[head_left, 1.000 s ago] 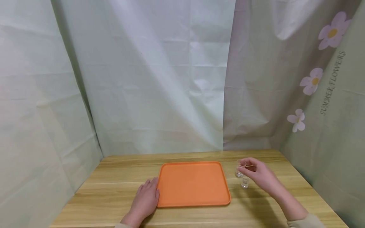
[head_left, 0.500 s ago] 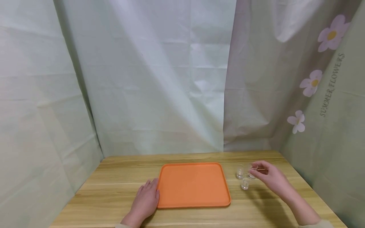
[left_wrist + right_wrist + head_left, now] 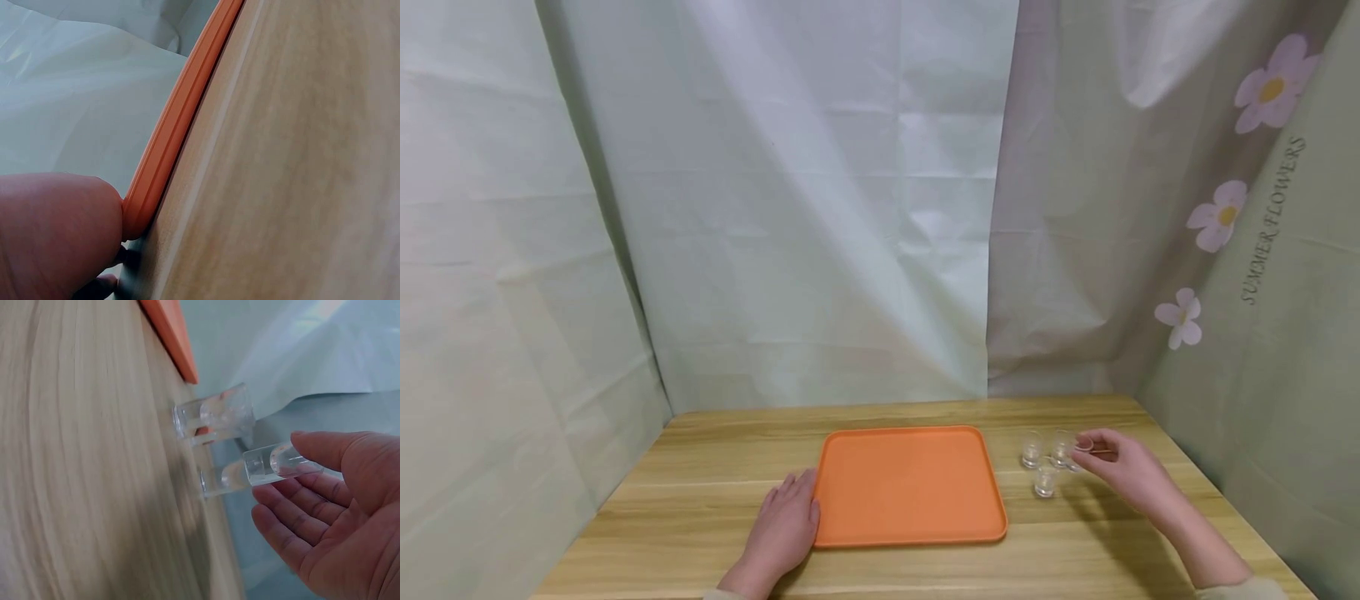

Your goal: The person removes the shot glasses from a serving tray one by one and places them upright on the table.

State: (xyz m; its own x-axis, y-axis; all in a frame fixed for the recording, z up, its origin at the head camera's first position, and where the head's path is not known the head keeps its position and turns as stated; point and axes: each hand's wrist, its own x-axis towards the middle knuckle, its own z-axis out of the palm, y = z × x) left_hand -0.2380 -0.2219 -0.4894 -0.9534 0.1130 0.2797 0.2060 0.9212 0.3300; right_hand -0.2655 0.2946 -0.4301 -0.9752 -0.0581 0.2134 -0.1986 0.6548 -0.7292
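My right hand pinches a small clear shot glass between thumb and fingers. In the right wrist view its base is above the table. Three similar glasses stand close together just left of that hand in the head view: a back left glass, a back right glass and a front glass. The held glass is partly hidden by my fingers there. My left hand lies with extended fingers beside the orange tray, its thumb touching the tray's left edge.
The wooden table carries the tray in its middle, with the glasses right of it. Pale fabric sheets hang behind and on both sides; the right one has printed flowers.
Over the last second my right hand has shifted right in two small steps, and two more glasses now stand free beside the front one. The left hand and tray have stayed still.
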